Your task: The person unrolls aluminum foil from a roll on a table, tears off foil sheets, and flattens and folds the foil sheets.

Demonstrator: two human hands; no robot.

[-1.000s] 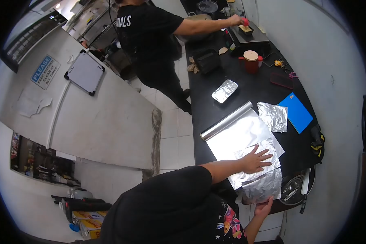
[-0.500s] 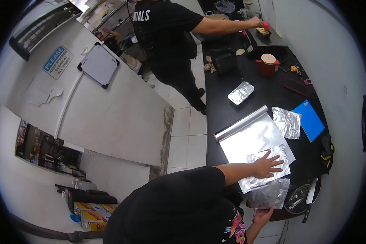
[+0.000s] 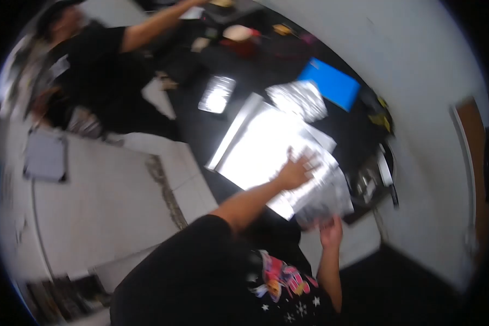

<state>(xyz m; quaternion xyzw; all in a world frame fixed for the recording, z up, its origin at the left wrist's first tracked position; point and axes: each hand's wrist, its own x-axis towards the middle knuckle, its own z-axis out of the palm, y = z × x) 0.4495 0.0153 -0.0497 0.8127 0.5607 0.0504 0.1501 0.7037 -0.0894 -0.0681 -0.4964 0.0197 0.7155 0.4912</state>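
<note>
My left hand lies palm down with spread fingers on a sheet of aluminium foil on the black counter. The sheet runs out from a foil roll to the left. Below, at the counter's front edge, my right hand holds the edge of a loose foil piece. Its fingertips are blurred and partly behind the foil. Beyond the roll sits a foil-covered container. A crumpled foil sheet lies at the back of the main sheet.
A blue folder or board lies by the wall. A knife rests across a round vessel on the right. A red pot with a pale lid stands at the back. A co-worker in black reaches over the far counter.
My view has swung to the right and tilted, so the counter appears further left and is blurred. Both hands stay at the foil. The co-worker still reaches across the counter.
</note>
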